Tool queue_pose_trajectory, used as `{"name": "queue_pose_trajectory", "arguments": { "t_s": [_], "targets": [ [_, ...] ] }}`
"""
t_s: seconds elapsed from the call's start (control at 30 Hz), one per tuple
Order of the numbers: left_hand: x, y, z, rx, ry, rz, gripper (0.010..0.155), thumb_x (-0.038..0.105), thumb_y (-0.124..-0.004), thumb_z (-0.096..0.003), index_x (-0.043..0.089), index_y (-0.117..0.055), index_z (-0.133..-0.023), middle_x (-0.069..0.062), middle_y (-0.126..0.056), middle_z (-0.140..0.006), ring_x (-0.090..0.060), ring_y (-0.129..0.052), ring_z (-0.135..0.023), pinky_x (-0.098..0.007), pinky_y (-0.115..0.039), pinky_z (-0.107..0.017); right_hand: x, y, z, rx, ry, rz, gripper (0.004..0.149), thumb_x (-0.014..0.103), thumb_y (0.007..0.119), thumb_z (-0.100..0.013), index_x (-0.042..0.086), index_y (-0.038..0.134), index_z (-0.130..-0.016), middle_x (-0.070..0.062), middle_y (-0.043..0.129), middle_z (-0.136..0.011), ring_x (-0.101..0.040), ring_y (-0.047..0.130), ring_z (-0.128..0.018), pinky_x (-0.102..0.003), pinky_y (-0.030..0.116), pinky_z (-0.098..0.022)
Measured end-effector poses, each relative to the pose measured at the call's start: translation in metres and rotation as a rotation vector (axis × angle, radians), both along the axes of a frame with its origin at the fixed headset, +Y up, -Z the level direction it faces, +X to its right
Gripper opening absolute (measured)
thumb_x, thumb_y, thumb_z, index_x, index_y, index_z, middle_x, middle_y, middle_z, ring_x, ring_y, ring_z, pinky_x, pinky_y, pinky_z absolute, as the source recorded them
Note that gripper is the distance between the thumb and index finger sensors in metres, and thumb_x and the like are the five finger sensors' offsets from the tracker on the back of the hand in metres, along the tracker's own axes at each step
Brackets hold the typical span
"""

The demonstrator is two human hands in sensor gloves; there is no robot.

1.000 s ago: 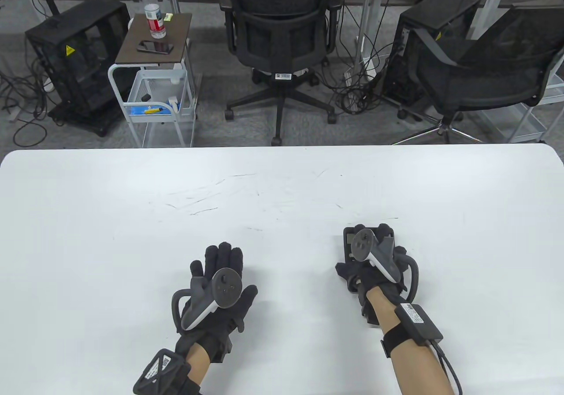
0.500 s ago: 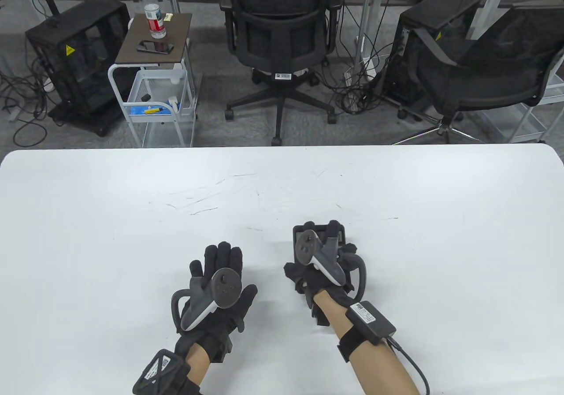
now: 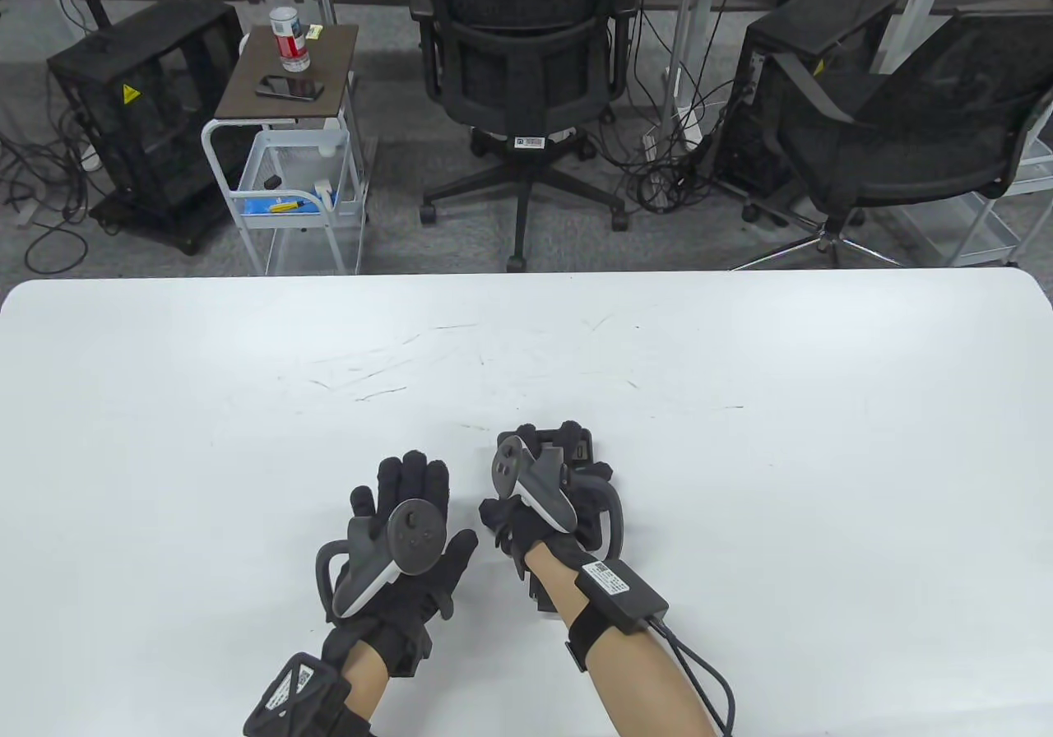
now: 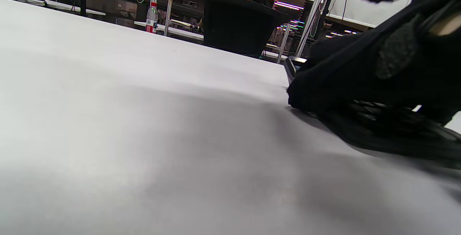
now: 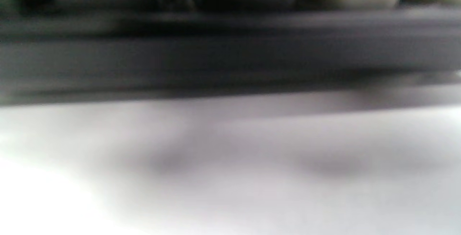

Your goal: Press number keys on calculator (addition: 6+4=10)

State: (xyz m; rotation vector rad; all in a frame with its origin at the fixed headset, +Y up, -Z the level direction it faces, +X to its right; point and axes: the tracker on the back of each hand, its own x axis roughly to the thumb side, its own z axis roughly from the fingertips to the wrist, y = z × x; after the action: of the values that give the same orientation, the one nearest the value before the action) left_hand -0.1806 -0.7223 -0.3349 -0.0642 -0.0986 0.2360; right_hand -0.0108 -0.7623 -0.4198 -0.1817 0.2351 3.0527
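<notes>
Two gloved hands on the white desk (image 3: 740, 342), calculator (image 3: 581, 444) under the right.
Left hand (image 3: 407, 535) lies flat, fingers spread, gripping nothing, just left of the calculator; right hand (image 3: 547, 494) covers and grips it.

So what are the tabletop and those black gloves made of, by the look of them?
The tabletop looks like smooth white laminate or coated board: it has a soft sheen and thin dark scuff marks.

The gloves seem to be black knit fabric, matte and slightly fuzzy, on the left hand and the right hand. The exact fibre can't be told.
</notes>
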Motion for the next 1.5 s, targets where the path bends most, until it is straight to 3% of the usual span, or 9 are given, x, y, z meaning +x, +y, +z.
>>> {"name": "queue_pose_trajectory", "arguments": {
  "t_s": [0.23,0.33,0.57,0.87,1.5],
  "targets": [
    [0.001,0.000,0.000,0.002,-0.002,-0.010,0.084,0.063,-0.067,-0.0445,0.031,-0.024,-0.109,0.006,-0.016,-0.121,-0.026,-0.011,-0.113,-0.057,-0.014,-0.079,0.001,0.000,0.002,-0.037,-0.001,-0.011,0.105,0.079,0.079,-0.035,0.036,0.015,-0.107,-0.024,0.012,-0.115,-0.077,0.053,-0.088,-0.077,0.066,-0.058],
    [0.001,-0.001,0.000,0.003,-0.003,-0.010,0.084,0.063,-0.067,-0.0445,0.031,-0.024,-0.109,0.006,-0.016,-0.121,-0.026,-0.011,-0.113,-0.057,-0.014,-0.079,0.007,0.004,0.006,-0.056,0.018,-0.053,0.104,0.080,0.073,-0.036,0.034,0.013,-0.107,-0.024,0.009,-0.114,-0.076,0.046,-0.090,-0.078,0.063,-0.059],
    [0.002,-0.002,0.000,0.000,-0.006,-0.020,0.083,0.063,-0.067,-0.0446,0.031,-0.025,-0.109,0.006,-0.016,-0.121,-0.026,-0.012,-0.113,-0.057,-0.014,-0.079,0.048,0.015,0.033,0.023,0.121,-0.154,0.099,0.076,0.074,-0.036,0.035,0.019,-0.108,-0.021,0.013,-0.116,-0.068,0.034,-0.097,-0.076,0.051,-0.066],
    [0.004,-0.004,0.000,-0.013,-0.017,-0.028,0.083,0.063,-0.067,-0.0448,0.031,-0.026,-0.109,0.006,-0.016,-0.121,-0.026,-0.012,-0.113,-0.057,-0.014,-0.079,0.082,0.013,0.065,-0.015,0.279,-0.208,0.089,0.070,0.077,-0.037,0.038,0.035,-0.109,-0.019,0.016,-0.117,-0.059,0.028,-0.102,-0.074,0.042,-0.069],
    [0.006,-0.007,0.000,-0.029,-0.018,-0.038,0.083,0.063,-0.067,-0.0448,0.031,-0.026,-0.109,0.006,-0.016,-0.121,-0.026,-0.012,-0.113,-0.057,-0.014,-0.079,0.074,-0.004,0.063,-0.069,0.301,-0.135,0.080,0.068,0.075,-0.039,0.044,0.039,-0.107,-0.015,0.019,-0.119,-0.055,0.027,-0.104,-0.074,0.039,-0.069]
  ]
}}
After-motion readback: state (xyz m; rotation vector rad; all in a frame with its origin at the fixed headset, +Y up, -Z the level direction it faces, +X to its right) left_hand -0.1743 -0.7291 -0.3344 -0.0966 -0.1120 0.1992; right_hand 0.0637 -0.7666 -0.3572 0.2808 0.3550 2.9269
